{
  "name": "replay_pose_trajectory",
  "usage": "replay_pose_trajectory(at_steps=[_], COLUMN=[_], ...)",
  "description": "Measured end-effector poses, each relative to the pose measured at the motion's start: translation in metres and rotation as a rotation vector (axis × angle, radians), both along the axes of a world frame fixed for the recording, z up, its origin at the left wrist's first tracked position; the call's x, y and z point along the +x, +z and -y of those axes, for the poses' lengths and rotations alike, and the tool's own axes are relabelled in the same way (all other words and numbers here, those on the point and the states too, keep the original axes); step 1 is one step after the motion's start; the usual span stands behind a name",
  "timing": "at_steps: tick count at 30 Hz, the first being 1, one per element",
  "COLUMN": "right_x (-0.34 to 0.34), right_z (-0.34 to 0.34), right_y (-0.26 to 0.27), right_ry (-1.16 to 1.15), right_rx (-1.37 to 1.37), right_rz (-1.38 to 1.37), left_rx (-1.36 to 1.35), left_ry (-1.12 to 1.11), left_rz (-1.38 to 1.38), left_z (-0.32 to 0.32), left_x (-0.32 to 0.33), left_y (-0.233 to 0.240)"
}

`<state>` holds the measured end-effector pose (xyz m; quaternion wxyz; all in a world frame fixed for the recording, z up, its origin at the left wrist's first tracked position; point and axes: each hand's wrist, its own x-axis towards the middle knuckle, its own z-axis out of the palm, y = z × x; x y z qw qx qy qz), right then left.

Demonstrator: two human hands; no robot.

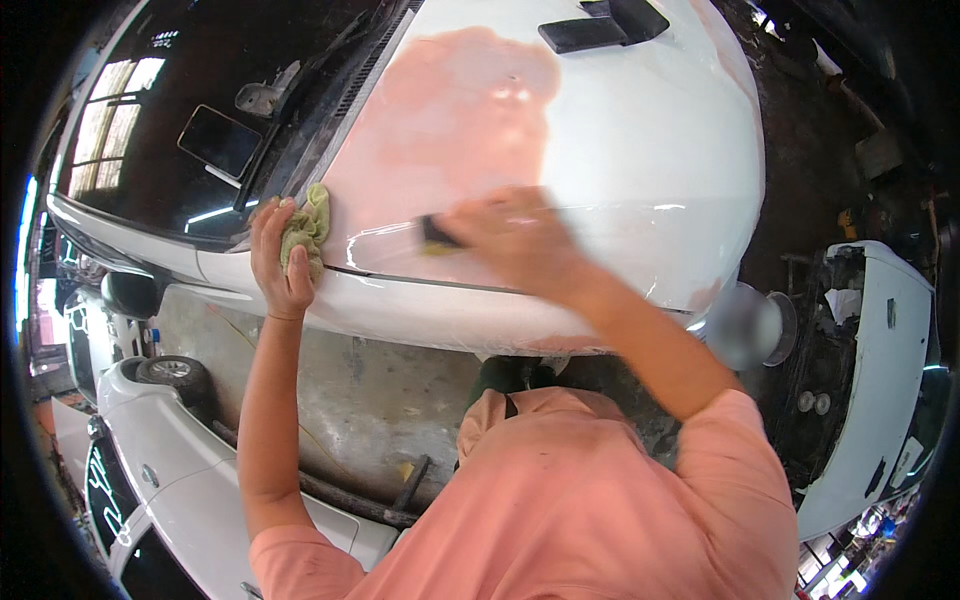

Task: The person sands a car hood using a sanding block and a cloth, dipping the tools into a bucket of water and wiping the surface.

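Observation:
My left hand [279,259] grips a crumpled green cloth [306,229] at the rear corner of a white car's hood [622,142], beside the windshield. My right hand [517,240], blurred by motion, holds a dark block [439,231] with a yellowish underside against the hood. It looks like a sanding block; the palm hides much of it. Pinkish, sanded-looking patches [465,112] spread over the hood around and above the block. The surface near both hands is glossy and may be wet.
Black bent pieces [604,30] lie on the far part of the hood. A smartphone [220,142] rests on the windshield near the wiper [274,127]. Behind me stands another white car [187,465]. A pale vehicle panel [885,375] is at the right, over the concrete floor [352,397].

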<state>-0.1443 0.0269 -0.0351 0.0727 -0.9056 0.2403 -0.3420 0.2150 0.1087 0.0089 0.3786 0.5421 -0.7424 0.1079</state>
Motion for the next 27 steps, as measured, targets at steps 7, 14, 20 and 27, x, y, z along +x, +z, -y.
replay_pose_trajectory(at_steps=[7, 14, 20, 27], right_x=[-0.044, 0.035, -0.12, 0.053], right_z=[-0.009, -0.033, -0.033, -0.059], right_y=[0.0, 0.017, -0.017, 0.009], right_ry=[0.069, 0.104, 0.011, 0.021], right_rx=[0.04, -0.006, -0.069, -0.045], right_rz=[-0.066, 0.002, -0.161, -0.038], left_rx=[0.002, 0.015, -0.015, 0.001], left_ry=[0.026, 0.004, 0.023, -0.005], left_rz=[0.017, 0.004, 0.029, 0.017], left_z=[-0.002, 0.004, -0.001, 0.005], left_x=[-0.006, -0.005, -0.005, -0.003], left_y=[0.003, 0.003, 0.003, 0.001])
